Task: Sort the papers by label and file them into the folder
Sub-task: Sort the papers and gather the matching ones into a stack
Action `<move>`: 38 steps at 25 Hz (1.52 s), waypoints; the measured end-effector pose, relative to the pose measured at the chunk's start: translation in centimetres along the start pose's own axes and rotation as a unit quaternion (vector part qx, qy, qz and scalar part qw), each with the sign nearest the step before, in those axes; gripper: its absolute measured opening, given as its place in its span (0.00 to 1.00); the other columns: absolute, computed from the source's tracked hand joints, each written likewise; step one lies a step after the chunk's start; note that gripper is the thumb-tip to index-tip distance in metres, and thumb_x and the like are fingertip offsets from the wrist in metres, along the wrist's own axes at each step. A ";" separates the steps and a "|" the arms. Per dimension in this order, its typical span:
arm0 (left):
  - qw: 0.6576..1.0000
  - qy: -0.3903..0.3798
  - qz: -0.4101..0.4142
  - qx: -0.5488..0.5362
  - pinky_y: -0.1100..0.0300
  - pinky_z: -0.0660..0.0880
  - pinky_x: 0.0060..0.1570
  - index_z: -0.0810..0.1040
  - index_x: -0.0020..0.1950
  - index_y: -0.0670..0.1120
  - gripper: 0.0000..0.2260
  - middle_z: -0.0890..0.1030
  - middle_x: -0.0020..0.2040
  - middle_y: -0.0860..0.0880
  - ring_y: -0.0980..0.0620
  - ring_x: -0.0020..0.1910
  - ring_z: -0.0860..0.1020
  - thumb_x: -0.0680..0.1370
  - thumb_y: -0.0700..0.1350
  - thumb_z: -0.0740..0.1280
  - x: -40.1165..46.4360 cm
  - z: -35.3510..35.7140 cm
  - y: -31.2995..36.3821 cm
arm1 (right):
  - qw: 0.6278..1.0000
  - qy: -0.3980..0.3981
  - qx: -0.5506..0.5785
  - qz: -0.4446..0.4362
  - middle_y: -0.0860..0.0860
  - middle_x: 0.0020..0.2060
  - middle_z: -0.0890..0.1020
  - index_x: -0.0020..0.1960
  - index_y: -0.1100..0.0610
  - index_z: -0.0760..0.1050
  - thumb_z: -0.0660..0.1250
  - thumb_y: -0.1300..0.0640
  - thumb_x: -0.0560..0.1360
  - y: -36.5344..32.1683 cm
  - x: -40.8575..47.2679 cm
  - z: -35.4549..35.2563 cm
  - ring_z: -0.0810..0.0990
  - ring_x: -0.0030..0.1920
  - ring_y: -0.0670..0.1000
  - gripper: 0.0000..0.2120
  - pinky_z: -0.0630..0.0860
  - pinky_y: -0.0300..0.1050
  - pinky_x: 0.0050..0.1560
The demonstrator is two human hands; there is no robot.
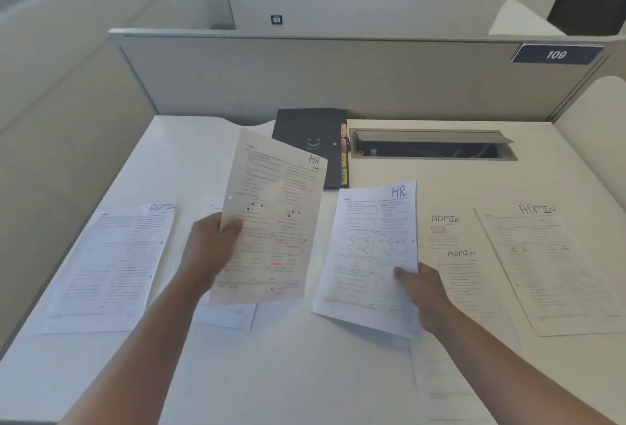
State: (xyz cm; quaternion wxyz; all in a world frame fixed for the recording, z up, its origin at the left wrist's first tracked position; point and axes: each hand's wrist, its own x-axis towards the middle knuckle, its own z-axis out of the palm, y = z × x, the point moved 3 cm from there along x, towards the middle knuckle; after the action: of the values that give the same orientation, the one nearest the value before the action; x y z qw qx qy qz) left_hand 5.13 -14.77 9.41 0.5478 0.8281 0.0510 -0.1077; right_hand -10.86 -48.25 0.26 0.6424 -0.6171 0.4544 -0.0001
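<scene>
My left hand (210,248) pinches the left edge of a printed sheet marked HR (271,221) and holds it lifted above the desk. My right hand (423,292) pinches the right edge of a second HR sheet (369,255), raised slightly off the desk. Sheets marked ADMIN lie flat: one at the left (111,265), two overlapping right of centre (454,255), one at the far right (555,265). Another sheet (230,316) lies partly hidden under the lifted one. A black folder (308,133) with coloured tabs lies closed at the back of the desk.
The white desk (288,363) is bounded by grey partition walls at the back and left. An open cable hatch (433,146) sits in the desk to the right of the folder. One more faint sheet (440,387) lies near the front right edge.
</scene>
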 end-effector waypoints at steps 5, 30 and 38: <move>0.978 -0.150 -0.073 -0.128 0.39 0.81 0.58 0.84 0.58 0.43 0.08 0.88 0.53 0.43 0.39 0.53 0.86 0.83 0.43 0.68 -0.8 1.2 -1.3 | 0.994 -0.072 0.080 0.026 0.51 0.56 0.86 0.61 0.56 0.82 0.70 0.62 0.81 -0.3 -0.7 1.6 0.83 0.57 0.55 0.10 0.76 0.54 0.60; 0.986 0.023 -0.043 -0.161 0.46 0.85 0.48 0.85 0.48 0.47 0.01 0.88 0.44 0.50 0.45 0.46 0.87 0.79 0.44 0.74 -3.4 5.1 -3.6 | 0.982 -0.171 0.054 -0.049 0.58 0.52 0.88 0.60 0.60 0.82 0.70 0.56 0.81 -2.7 -4.9 3.8 0.87 0.51 0.59 0.11 0.82 0.58 0.56; 0.984 0.052 -0.032 -0.168 0.45 0.85 0.48 0.86 0.47 0.46 0.02 0.88 0.44 0.47 0.43 0.46 0.86 0.77 0.44 0.76 -3.0 4.7 -4.2 | 0.984 -0.144 0.101 -0.036 0.55 0.54 0.88 0.62 0.58 0.82 0.74 0.55 0.78 -1.9 -4.2 3.8 0.87 0.55 0.60 0.14 0.82 0.58 0.57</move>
State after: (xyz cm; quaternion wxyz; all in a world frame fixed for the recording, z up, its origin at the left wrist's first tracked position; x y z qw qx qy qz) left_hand 0.75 -17.36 4.58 0.6715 0.7270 0.1236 -0.0719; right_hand -10.02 -43.31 3.49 0.7600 -0.5582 0.3323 0.0197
